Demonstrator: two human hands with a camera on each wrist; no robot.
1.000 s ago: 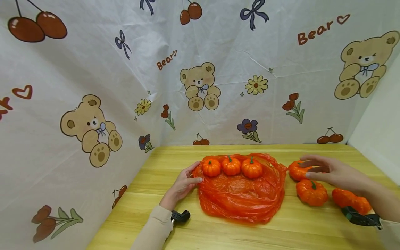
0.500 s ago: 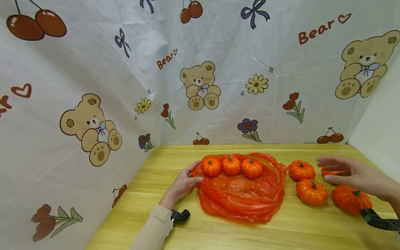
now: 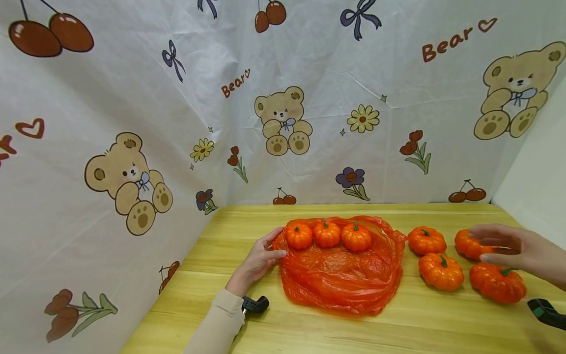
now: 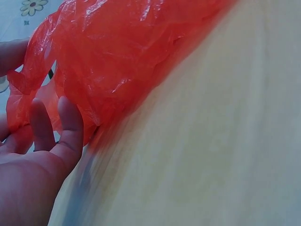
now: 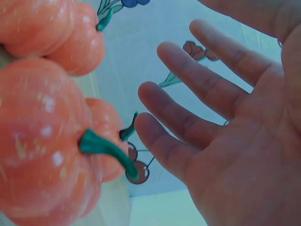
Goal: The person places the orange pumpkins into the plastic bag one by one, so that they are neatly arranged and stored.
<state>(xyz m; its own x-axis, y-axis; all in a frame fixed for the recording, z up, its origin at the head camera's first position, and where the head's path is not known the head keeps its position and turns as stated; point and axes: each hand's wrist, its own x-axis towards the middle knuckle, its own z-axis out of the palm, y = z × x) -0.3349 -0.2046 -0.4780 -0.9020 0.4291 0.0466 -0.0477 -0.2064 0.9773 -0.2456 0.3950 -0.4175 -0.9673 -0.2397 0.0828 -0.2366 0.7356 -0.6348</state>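
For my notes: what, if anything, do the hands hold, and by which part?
The left hand holds the red bag by its left edge; the right hand holds nothing.

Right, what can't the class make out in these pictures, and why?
Head: right side of the back right pumpkin, covered by the right hand.
Head: anything beneath the bag, hidden by its folds.
Left wrist: the bag's far end, cut off by the top edge.
Right wrist: topmost digit, tip cut off by the top edge.

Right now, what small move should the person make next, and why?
Perhaps bring the right hand to the back-right pumpkin: it holds nothing and overlaps that pumpkin in the head view, while the left hand holds the edge of the red bag.
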